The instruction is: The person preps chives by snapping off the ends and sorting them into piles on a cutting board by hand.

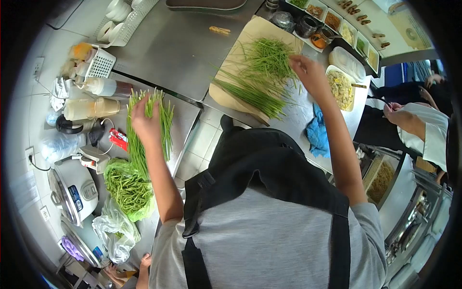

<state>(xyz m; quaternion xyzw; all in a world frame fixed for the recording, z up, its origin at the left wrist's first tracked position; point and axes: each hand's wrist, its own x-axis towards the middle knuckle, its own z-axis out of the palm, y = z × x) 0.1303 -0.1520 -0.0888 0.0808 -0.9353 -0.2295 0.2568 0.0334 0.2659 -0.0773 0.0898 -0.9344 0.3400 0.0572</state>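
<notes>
My left hand (145, 120) is over a long bundle of thin green stalks (164, 130), like garlic chives, on the left steel counter. Its thumb and fingers are apart, near the pale stalk ends; contact with the stalks cannot be made out. My right hand (309, 72) is beside the right edge of a loose heap of the same green stalks (269, 55) on a wooden cutting board (240, 43). Its fingers are loosely bent and look apart, with nothing visible between them. A straighter row of stalks (250, 98) lies across the board's near edge.
A bag of cut green beans (127, 188), a red-handled tool (118, 138), bottles (91, 109) and a rice cooker (74, 192) stand left. At right are a blue cloth (317, 132), a food tray (340, 89) and another person's hand (393, 110). A floor gap separates the counters.
</notes>
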